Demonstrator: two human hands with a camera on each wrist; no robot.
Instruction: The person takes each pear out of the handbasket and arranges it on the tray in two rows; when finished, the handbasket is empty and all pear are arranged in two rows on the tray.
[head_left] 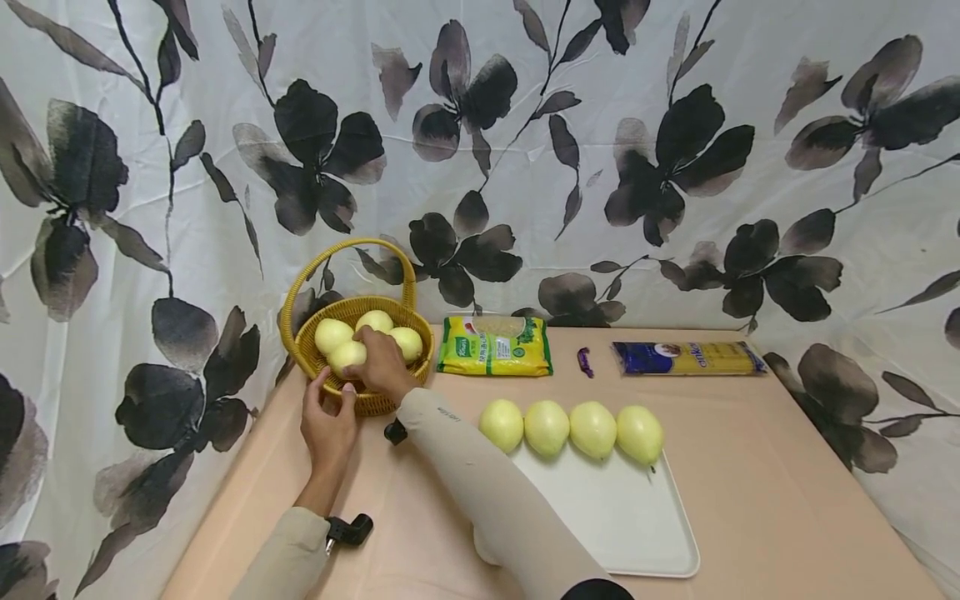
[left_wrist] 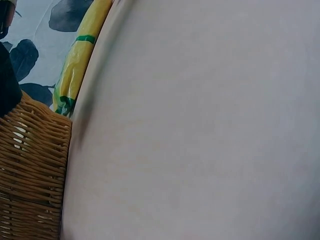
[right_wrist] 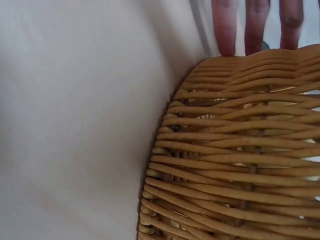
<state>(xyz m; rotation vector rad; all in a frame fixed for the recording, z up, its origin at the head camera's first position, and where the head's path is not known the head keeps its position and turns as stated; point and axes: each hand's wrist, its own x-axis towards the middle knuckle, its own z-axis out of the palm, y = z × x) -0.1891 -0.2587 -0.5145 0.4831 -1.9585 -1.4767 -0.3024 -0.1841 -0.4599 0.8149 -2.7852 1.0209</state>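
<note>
In the head view my right hand (head_left: 386, 367) reaches over the rim of a yellow-brown wicker basket (head_left: 377, 406) with a tall arched handle. Its fingers curl round the right side of a pale yellow-green pear (head_left: 347, 358); part of that pear is behind them. Other pears (head_left: 407, 343) lie around it in the basket. My left hand (head_left: 330, 425) rests on the basket's front left side, thumb toward the front. Seen from the right wrist, straight fingers (right_wrist: 257, 25) touch the basket wall (right_wrist: 250, 145). The left wrist view catches only the basket's side (left_wrist: 32, 175).
Several pears (head_left: 592, 429) stand in a row along the back of a white tray (head_left: 637, 525), partly under my right sleeve. Behind are a yellow-green packet (head_left: 495, 346), a small purple wrapped piece (head_left: 584, 362) and a blue-and-yellow long packet (head_left: 690, 358). A floral cloth hangs behind the table.
</note>
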